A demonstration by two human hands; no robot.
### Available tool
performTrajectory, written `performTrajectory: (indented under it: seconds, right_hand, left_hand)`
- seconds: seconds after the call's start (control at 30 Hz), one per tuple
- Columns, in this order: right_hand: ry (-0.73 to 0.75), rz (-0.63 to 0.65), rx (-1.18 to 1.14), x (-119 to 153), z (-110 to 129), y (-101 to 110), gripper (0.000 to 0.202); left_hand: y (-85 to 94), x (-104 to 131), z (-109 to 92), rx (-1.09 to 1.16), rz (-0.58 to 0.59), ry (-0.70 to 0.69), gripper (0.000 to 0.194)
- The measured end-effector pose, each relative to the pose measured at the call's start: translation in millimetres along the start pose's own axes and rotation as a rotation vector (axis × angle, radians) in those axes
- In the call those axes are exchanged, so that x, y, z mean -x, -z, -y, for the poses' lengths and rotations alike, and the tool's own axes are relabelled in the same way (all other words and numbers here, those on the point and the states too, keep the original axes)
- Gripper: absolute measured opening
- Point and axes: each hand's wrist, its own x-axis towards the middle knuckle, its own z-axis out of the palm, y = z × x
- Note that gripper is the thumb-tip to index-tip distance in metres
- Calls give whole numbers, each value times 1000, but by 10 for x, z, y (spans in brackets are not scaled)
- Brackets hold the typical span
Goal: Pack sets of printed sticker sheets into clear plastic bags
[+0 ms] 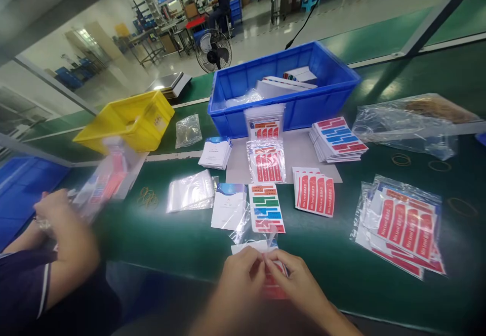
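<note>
My left hand [243,270] and my right hand [294,275] meet at the bench's near edge, fingertips pinched together on a clear plastic bag [250,236]. A white sheet edge and a red label sheet [274,289] show at the bag, partly hidden by my fingers. Just beyond lie a sheet of coloured labels [267,208] and a white-and-blue booklet [229,207]. Left of these is a stack of empty clear bags [191,192]. Red label sheets [314,193] lie to the right, and filled bags [404,224] are piled farther right.
A blue bin [284,106] stands behind, with a yellow bin [127,121] to its left. Booklets [215,152], multicolour sheets [339,138] and rubber bands [148,197] lie around the green bench. A co-worker's arm [72,245] works at the left. A fan [213,51] stands beyond.
</note>
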Motion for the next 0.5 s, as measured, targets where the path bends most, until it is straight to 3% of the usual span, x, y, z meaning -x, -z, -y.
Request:
performTrajectory:
  seconds: [0.17,0.23,0.33,0.4,0.5]
  right_hand:
    - [29,-2,58,20,20,-69,27]
    - [15,-29,65,40,17,-111,26]
    - [-3,-62,75,74,17,-139,24]
    - [-2,-66,74,90,32,-108,21]
    - [7,-62,76,85,64,0,18]
  left_hand:
    - [-75,41,20,-181,-75,-149,23]
    - [-97,50,42,-223,-193,-202,22]
    - [-82,70,70,-249,-372,-133,25]
    - [-46,93,62,-270,-345,-156,23]
    - [-2,130,-13,-299,-152,-318,15]
